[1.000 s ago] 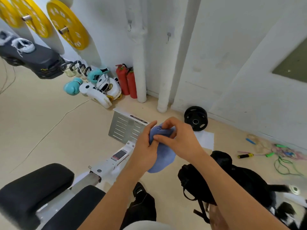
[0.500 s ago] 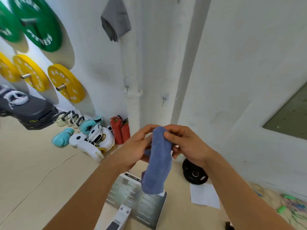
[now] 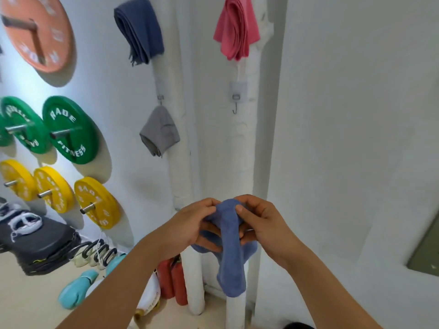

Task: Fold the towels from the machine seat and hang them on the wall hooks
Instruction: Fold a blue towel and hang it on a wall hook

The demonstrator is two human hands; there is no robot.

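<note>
A folded light blue towel (image 3: 231, 252) hangs down between my two hands at chest height, near the wall. My left hand (image 3: 190, 226) grips its top fold from the left and my right hand (image 3: 259, 222) pinches it from the right. Above them a bare metal wall hook (image 3: 235, 106) sticks out of the white wall. Three towels hang on other hooks: a dark blue towel (image 3: 140, 29) at upper left, a pink towel (image 3: 236, 27) at upper right, and a grey towel (image 3: 160, 131) below the dark blue one.
White vertical pipes (image 3: 183, 162) run down the wall between the hooks. Orange, green and yellow weight plates (image 3: 71, 129) are mounted on pegs to the left. Below lie red fire extinguishers (image 3: 174, 281), teal boxing gloves (image 3: 76, 290) and a black padded bench (image 3: 40, 245).
My view has tilted upward, bringing the upper hooks and hanging towels into sight. Both hands have raised the blue towel toward the wall and regripped its top fold.
</note>
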